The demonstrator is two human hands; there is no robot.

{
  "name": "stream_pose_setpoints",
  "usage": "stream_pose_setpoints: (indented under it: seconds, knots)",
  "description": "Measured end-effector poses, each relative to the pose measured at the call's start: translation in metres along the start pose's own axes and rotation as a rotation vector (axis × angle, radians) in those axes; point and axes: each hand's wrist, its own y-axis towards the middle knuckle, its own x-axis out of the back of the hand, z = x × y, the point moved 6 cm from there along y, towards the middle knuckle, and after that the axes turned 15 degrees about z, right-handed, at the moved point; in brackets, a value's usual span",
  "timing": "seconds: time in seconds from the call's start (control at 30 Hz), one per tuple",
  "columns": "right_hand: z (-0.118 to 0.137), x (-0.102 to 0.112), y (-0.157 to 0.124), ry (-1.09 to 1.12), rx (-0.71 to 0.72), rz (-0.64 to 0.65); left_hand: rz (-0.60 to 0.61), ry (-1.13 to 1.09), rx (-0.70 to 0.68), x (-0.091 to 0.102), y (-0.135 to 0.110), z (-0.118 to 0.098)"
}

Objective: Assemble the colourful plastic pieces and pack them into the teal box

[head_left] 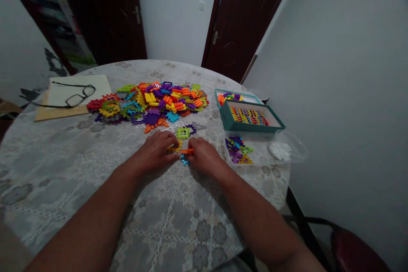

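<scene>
My left hand (158,148) and my right hand (204,155) rest knuckles-up on the round table (95,165), fingertips meeting. Between them lies a small assembly: a yellow flat piece (175,148) under my left fingers, an orange tube (187,151) pinched by my right fingers, and a blue flat piece (184,161) just below. A green square piece (183,132) and a purple ring piece (191,128) lie just beyond my fingertips. Further back spreads a big pile of coloured plastic building pieces (149,100).
A teal box (250,117) with sorted pieces stands at the right, with a clear plastic lid (264,148) holding several pieces in front of it. Black glasses (76,95) lie on paper at the left. A dark red chair (350,250) is at the lower right.
</scene>
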Motion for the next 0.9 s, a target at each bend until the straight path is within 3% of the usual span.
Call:
stream_pose_setpoints:
  seconds: [0.33, 0.5, 0.63, 0.8, 0.9]
  knots:
    - [-0.001, 0.025, -0.012, -0.005, 0.052, -0.106, 0.016, -0.017, 0.007, 0.001, 0.000, 0.000]
    - [-0.001, 0.028, -0.014, 0.077, 0.080, -0.076, 0.036, -0.004, 0.024, 0.003, -0.002, -0.007]
    - [-0.003, 0.049, -0.030, 0.126, 0.104, -0.102, -0.008, 0.006, 0.003, 0.004, -0.004, -0.014]
    - [-0.044, 0.090, -0.065, -0.012, -0.025, -0.253, 0.056, -0.003, -0.110, -0.001, -0.005, -0.037]
    - [-0.078, 0.095, -0.074, -0.106, -0.139, -0.149, 0.119, -0.005, -0.161, -0.005, -0.004, -0.051]
